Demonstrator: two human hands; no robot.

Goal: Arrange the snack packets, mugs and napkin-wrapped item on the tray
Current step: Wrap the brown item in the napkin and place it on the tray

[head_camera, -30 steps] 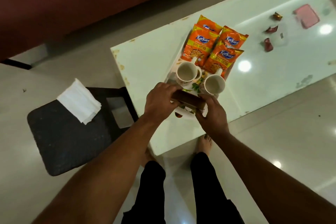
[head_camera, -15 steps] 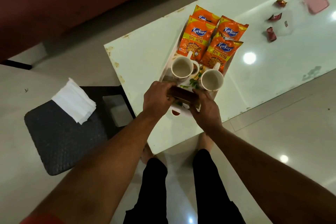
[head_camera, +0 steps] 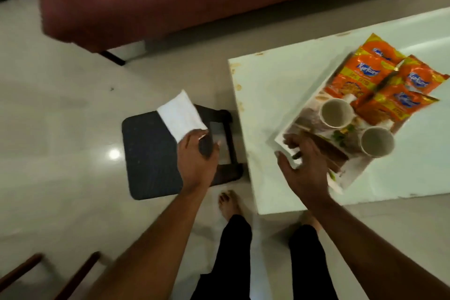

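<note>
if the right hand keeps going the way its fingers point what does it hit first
Probably the brown packet lying on the tray, just past the right hand; height over it is unclear.

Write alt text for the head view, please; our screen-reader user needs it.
The left hand grips white napkins on a dark stool, while the open right hand hovers at the near end of a tray. The tray, on a white table, holds four orange snack packets, two empty mugs and a brown bar.
</note>
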